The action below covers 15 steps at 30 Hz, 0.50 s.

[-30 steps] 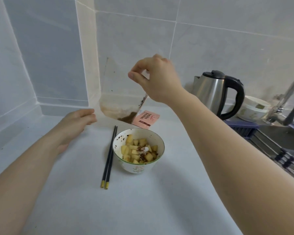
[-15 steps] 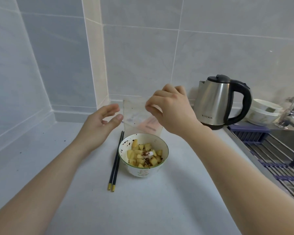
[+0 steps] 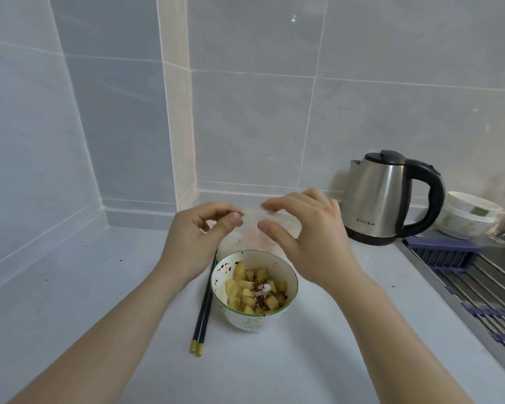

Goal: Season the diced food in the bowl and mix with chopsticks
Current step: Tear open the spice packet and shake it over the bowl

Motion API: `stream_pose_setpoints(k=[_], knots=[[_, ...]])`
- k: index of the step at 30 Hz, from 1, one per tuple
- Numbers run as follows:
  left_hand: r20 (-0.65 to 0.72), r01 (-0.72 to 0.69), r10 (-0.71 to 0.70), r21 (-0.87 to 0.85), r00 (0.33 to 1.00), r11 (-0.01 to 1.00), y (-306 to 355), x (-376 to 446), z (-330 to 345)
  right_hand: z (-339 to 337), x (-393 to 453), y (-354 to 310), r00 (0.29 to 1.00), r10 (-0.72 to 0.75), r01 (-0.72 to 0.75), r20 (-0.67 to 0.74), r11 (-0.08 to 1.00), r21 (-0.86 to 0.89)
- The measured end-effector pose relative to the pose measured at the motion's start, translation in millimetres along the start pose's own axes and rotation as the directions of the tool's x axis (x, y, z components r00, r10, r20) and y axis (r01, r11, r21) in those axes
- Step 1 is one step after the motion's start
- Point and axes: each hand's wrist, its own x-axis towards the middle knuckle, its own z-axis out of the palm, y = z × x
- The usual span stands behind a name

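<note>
A white bowl [image 3: 289,275] on the counter holds yellow diced food [image 3: 255,293] topped with dark red flakes and a dab of white powder. Dark chopsticks [image 3: 203,313] with yellow ends lie just left of the bowl. Behind the bowl a clear plastic seasoning bag [image 3: 251,225] is held up. My left hand [image 3: 196,237] pinches its top edge on the left and my right hand [image 3: 306,231] pinches it on the right. The lower part of the bag is blurred and partly hidden by the hands.
A steel kettle [image 3: 382,199] with a black handle stands at the back right, with stacked white bowls [image 3: 470,217] beyond it. A sink drying rack [image 3: 484,287] runs along the right edge. Tiled walls meet in a corner behind the bowl.
My right hand brought the bag down from high above the bowl to just behind it. My left hand rose from the counter and took hold of the bag's top.
</note>
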Motion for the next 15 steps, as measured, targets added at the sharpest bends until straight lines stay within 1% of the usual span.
stream_pose_setpoints(k=[3,8,12,15], knots=[[0.042,-0.048,0.046,0.048,0.998,0.998,4.5,-3.4,1.7,8.4,-9.8,-5.6,0.998,-0.035,0.032,-0.060,0.998,-0.047],[0.110,-0.135,0.126,0.083,0.986,0.987,3.4,-7.2,0.7,8.3,-19.0,-6.8,0.994,-0.053,0.054,-0.098,0.998,0.013],[0.098,-0.148,0.139,0.089,0.985,0.985,2.3,-8.9,1.0,11.8,-21.7,-8.3,0.994,-0.019,0.026,-0.104,0.997,0.066],[0.107,-0.175,0.164,0.103,0.981,0.979,4.1,-10.3,3.0,12.6,-22.5,-9.2,0.995,-0.026,0.033,-0.098,0.996,0.077]])
